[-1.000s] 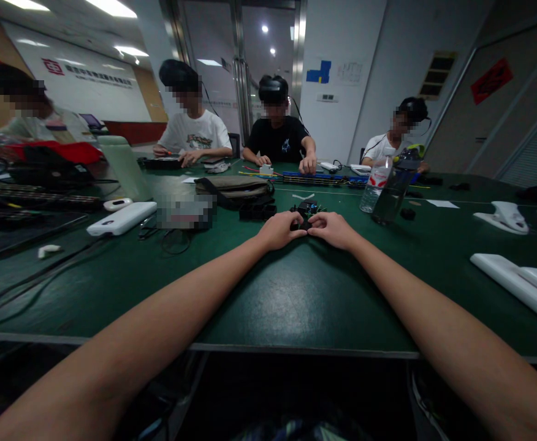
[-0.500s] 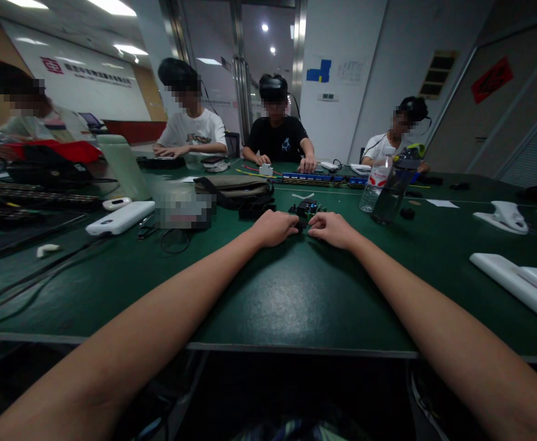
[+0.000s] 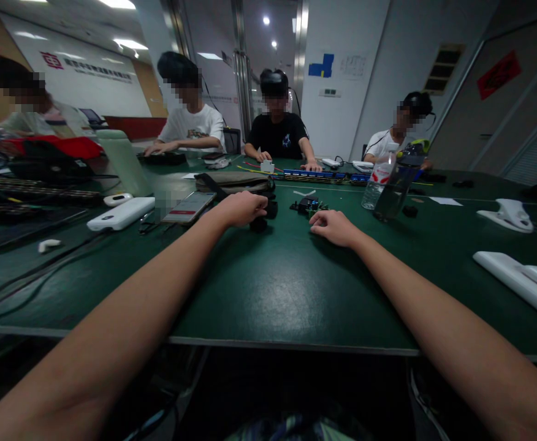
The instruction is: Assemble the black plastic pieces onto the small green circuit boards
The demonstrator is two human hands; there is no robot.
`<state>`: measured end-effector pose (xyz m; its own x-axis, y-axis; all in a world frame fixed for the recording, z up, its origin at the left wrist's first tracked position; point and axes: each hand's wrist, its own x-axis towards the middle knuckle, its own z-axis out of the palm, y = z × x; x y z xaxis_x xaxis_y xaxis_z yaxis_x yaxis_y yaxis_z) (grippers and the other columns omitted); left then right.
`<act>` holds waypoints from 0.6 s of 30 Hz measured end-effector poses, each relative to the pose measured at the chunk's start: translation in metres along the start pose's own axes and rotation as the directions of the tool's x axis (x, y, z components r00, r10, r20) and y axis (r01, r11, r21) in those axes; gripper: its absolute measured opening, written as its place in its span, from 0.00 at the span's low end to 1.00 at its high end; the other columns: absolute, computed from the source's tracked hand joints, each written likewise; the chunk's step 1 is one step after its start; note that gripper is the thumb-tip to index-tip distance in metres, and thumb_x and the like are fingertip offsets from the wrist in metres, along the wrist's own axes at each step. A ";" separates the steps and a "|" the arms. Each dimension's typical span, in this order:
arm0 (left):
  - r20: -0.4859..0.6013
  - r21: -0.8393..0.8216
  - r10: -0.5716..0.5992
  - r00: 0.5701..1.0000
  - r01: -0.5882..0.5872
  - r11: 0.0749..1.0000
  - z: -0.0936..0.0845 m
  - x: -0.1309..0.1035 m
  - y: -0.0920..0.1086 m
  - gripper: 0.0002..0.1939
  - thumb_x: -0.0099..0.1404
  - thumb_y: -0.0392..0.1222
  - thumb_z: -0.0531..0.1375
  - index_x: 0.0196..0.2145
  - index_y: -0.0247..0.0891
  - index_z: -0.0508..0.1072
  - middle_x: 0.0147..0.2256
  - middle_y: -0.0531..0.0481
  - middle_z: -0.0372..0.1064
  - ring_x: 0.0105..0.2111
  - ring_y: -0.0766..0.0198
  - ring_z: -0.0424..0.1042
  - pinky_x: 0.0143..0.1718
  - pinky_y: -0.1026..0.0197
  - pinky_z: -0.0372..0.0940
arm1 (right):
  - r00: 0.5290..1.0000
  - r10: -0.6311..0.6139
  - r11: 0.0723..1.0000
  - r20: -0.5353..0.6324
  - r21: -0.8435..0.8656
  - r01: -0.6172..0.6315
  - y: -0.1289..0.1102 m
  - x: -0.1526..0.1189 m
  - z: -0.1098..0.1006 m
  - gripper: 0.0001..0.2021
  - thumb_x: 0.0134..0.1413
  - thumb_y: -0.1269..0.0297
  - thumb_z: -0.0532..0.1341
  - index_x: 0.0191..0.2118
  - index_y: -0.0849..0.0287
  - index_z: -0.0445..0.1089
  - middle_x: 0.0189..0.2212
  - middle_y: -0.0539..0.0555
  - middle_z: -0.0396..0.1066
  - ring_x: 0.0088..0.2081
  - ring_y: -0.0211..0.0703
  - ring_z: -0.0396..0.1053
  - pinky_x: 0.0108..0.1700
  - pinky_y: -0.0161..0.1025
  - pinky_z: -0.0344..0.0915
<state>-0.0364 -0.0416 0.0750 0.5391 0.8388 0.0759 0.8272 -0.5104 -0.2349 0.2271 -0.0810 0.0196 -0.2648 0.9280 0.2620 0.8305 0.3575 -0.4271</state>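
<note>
My left hand [image 3: 245,209] is closed, fingers bent downward, with a small black part [image 3: 258,225] at its fingertips; the part's exact kind is too dark to make out. Right behind those fingers sits a black tray-like piece [image 3: 272,209], partly covered by the hand. My right hand [image 3: 335,227] rests on the green table [image 3: 291,288] with curled fingers, thumb and forefinger close together. Whatever they may pinch is hidden. Just beyond the right fingertips lies a cluster of small black pieces with green and blue bits [image 3: 308,204].
Behind my left hand are a grey-brown pouch [image 3: 236,182] and a phone [image 3: 189,207]. Two bottles, one clear [image 3: 379,184] and one dark [image 3: 399,184], stand at right. A white device [image 3: 519,285] lies far right. Co-workers sit opposite, one touching a blue strip [image 3: 314,176].
My left hand has moved left, away from the black cluster, with a small black part at its fingers. My right hand has stayed nearly in place.
</note>
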 end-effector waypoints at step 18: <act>0.047 -0.220 0.100 0.994 -0.088 0.971 0.000 0.002 -0.011 0.07 0.53 0.43 0.58 0.25 0.38 0.73 0.27 0.51 0.72 0.27 0.64 0.69 0.28 0.65 0.59 | 1.000 -0.001 1.000 0.006 -0.021 0.001 0.002 0.001 0.000 0.06 0.53 0.69 0.63 0.38 0.60 0.75 0.34 0.52 0.77 0.36 0.38 0.72 0.40 0.33 0.63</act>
<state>-0.0439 -0.0343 0.0774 0.6115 0.7912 0.0066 0.7911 -0.6113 -0.0213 0.2279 -0.0794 0.0187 -0.2689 0.9283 0.2569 0.8404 0.3564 -0.4083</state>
